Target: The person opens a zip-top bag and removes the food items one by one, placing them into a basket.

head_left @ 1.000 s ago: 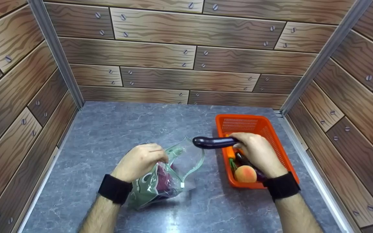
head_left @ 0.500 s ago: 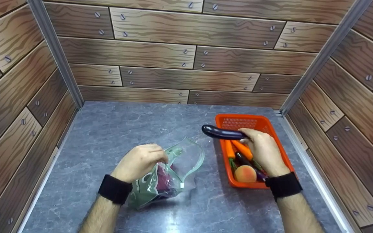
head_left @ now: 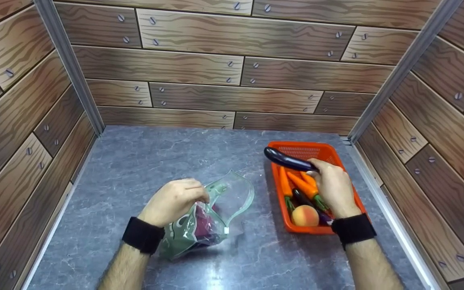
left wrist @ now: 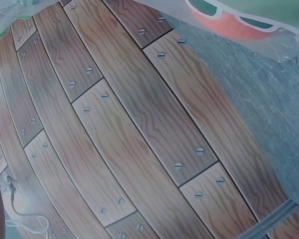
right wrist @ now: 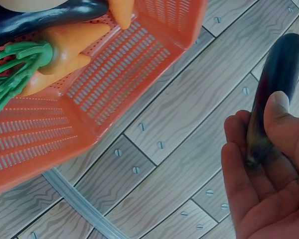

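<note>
My right hand (head_left: 333, 186) pinches a long dark eggplant (head_left: 288, 160) by its stem end, above the orange basket (head_left: 361, 203). In the right wrist view the thumb lies along the eggplant (right wrist: 279, 74) and the fingers curl beneath its stem. My left hand (head_left: 179, 202) pinches the rim of a clear and green zip bag (head_left: 179, 237), whose mouth gapes to the right with a white slider at its edge. Something dark red shows inside the bag. In the left wrist view only part of the bag (left wrist: 234, 20) appears along the top.
Inside the basket lie several carrots (head_left: 302, 185), another eggplant (head_left: 301, 198) and a peach (head_left: 305, 216). Grey marbled tabletop (head_left: 155, 153) lies between wood-patterned walls (head_left: 199, 68) at the back and both sides. A metal rail (head_left: 393, 225) runs along the right edge.
My right hand has carried the eggplant to the right and away from the bag, over the basket, tilting its free end upward in view. My left hand and the bag stay put.
</note>
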The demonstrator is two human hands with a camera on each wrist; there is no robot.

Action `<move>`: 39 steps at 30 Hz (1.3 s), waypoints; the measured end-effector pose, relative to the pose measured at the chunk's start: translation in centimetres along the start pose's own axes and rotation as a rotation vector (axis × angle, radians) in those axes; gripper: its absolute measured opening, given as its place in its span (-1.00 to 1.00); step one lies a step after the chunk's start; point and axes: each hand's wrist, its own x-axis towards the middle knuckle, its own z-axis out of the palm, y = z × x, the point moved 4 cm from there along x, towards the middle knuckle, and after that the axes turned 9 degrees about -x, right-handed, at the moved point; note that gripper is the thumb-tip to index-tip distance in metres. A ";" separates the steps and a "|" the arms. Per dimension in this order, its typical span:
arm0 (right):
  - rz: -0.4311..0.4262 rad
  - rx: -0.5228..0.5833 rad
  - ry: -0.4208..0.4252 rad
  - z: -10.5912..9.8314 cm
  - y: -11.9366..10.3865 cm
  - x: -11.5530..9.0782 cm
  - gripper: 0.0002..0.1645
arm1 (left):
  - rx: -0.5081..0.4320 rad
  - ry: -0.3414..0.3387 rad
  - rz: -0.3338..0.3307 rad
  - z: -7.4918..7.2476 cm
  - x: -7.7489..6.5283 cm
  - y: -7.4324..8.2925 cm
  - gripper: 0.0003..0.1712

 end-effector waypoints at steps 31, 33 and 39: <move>0.160 -0.105 -0.167 2.6 6.0 -1.3 -0.70 | -0.002 -0.013 -0.014 0.0 0.2 0.1 -0.73; 0.169 -0.113 -0.177 2.7 6.4 -1.4 -0.70 | -0.002 -0.012 -0.015 0.0 0.1 0.1 -0.72; 0.219 -0.139 -0.237 3.1 7.7 -1.6 -0.62 | -0.007 -0.007 -0.012 0.0 0.1 0.0 -0.71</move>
